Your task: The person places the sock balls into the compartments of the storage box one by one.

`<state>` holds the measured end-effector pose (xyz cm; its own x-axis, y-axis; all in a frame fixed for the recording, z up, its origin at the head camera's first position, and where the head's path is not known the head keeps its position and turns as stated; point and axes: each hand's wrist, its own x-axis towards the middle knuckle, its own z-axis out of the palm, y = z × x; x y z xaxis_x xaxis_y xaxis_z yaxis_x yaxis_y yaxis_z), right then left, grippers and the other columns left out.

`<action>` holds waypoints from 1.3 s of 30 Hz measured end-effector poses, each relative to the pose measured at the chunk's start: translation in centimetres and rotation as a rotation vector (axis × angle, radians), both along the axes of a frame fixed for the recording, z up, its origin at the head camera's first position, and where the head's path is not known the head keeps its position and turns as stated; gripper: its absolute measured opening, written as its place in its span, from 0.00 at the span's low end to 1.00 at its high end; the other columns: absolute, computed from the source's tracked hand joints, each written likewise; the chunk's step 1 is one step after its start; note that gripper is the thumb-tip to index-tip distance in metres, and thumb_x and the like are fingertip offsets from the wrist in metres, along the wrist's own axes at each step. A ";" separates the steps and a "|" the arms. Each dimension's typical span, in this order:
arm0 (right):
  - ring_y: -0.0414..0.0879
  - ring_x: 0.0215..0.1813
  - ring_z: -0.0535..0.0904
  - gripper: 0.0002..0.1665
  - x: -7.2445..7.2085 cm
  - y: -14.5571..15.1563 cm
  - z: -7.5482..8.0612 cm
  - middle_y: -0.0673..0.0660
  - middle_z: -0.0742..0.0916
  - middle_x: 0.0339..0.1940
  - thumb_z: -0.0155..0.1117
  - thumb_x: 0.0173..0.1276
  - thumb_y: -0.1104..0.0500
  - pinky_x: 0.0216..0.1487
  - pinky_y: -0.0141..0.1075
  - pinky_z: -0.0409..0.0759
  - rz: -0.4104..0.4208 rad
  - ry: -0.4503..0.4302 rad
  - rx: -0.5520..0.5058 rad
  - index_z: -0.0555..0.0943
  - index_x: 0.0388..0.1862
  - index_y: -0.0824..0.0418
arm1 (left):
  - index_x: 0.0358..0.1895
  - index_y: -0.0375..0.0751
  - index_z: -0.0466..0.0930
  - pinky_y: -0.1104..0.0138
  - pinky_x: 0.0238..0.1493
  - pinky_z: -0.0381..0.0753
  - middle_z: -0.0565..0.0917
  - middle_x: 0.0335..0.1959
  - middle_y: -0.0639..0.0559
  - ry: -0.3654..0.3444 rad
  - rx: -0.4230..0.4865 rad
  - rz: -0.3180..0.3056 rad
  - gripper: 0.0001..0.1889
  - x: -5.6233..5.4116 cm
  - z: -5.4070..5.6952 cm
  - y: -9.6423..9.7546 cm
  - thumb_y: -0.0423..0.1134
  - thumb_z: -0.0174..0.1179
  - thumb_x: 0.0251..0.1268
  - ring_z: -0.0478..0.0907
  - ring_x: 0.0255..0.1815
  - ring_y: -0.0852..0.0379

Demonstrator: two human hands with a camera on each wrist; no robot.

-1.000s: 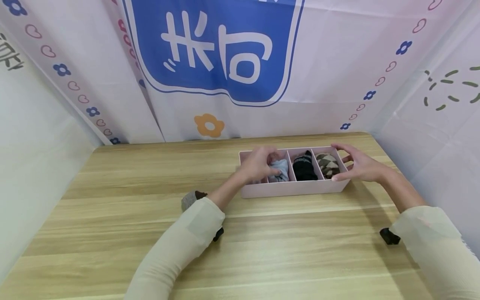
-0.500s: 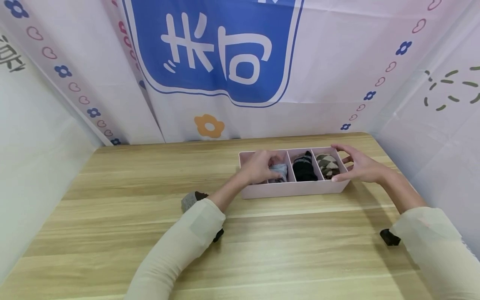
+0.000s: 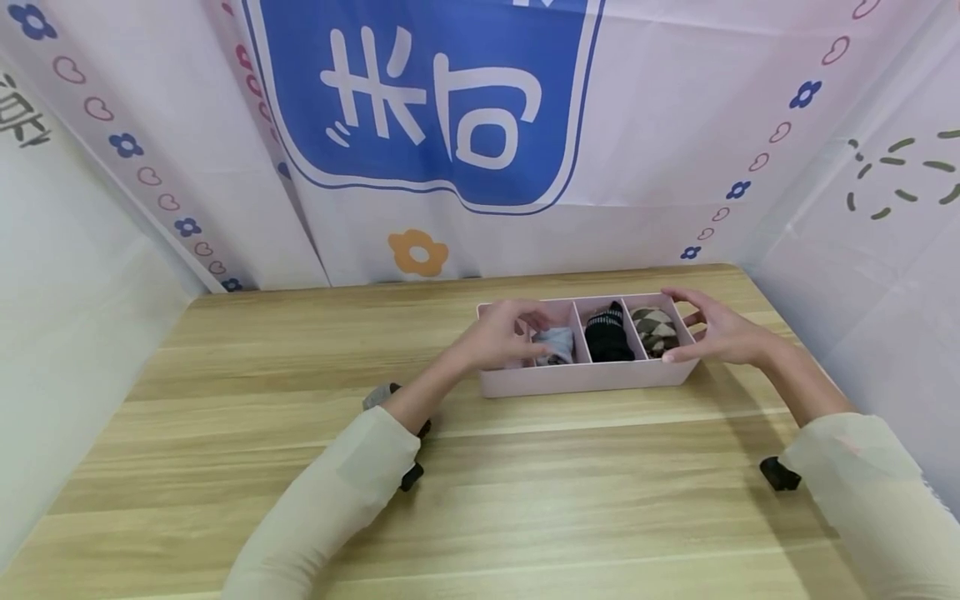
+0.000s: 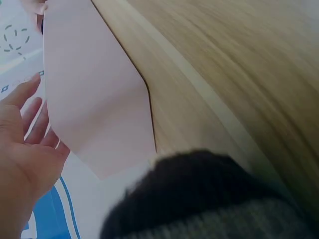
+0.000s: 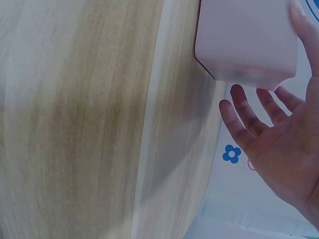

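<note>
A pale pink divided box (image 3: 585, 381) stands toward the back right of the table. In its compartments lie a light blue folded sock (image 3: 557, 344), a black sock (image 3: 609, 335) with pale marks and a checked brown-green sock (image 3: 656, 332). My left hand (image 3: 501, 335) hovers at the left compartments, thumb and fingers spread near the light blue sock, holding nothing; it hides part of the leftmost compartment. My right hand (image 3: 716, 329) holds the box's right end, thumb at the front corner and index finger at the back. The right wrist view shows the other fingers loosely bent by the end wall.
A grey and dark sock (image 3: 380, 395) lies on the wooden table (image 3: 262, 433), partly hidden by the left forearm. Its fuzzy dark part (image 4: 199, 174) looms close in the left wrist view. Behind the table hangs a white printed cloth (image 3: 645, 167).
My left hand has drawn back a little to the left from the light blue sock, its fingers spreading apart. The sock stays in its compartment. The right hand and box have not visibly moved.
</note>
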<state>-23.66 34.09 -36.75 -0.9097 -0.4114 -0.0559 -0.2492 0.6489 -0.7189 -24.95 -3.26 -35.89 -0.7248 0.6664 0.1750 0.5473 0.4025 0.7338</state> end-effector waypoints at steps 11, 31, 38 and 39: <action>0.70 0.67 0.70 0.62 -0.1 0.2 -0.2 0.70 0.61 0.80 0.80 0.59 0.59 0.59 0.54 0.78 0.002 0.009 0.006 0.51 0.84 0.65 | 0.56 0.31 0.85 0.54 0.53 0.85 0.88 0.47 0.39 -0.004 0.105 0.029 0.19 1.4 0.8 -3.0 0.32 0.73 0.63 0.84 0.48 0.45; 0.71 0.67 0.69 0.63 0.1 0.2 -0.4 0.71 0.60 0.81 0.79 0.60 0.58 0.61 0.59 0.77 0.005 -0.004 -0.007 0.50 0.84 0.65 | 0.50 0.30 0.86 0.53 0.49 0.84 0.86 0.37 0.45 0.038 0.003 0.103 0.14 2.9 0.7 -9.2 0.29 0.71 0.62 0.82 0.43 0.50; 0.72 0.68 0.69 0.62 0.0 -0.1 -0.1 0.71 0.59 0.81 0.79 0.60 0.58 0.62 0.61 0.76 0.006 -0.005 -0.011 0.50 0.84 0.65 | 0.51 0.33 0.86 0.53 0.49 0.85 0.87 0.39 0.46 0.075 -0.029 0.144 0.14 3.3 1.1 -12.1 0.31 0.73 0.63 0.83 0.44 0.50; 0.72 0.68 0.69 0.62 0.0 0.0 0.0 0.71 0.59 0.81 0.78 0.60 0.58 0.62 0.61 0.76 0.007 -0.005 -0.013 0.50 0.84 0.65 | 0.51 0.33 0.86 0.53 0.48 0.85 0.87 0.39 0.46 0.082 -0.032 0.146 0.14 3.3 1.1 -12.4 0.31 0.73 0.63 0.83 0.44 0.51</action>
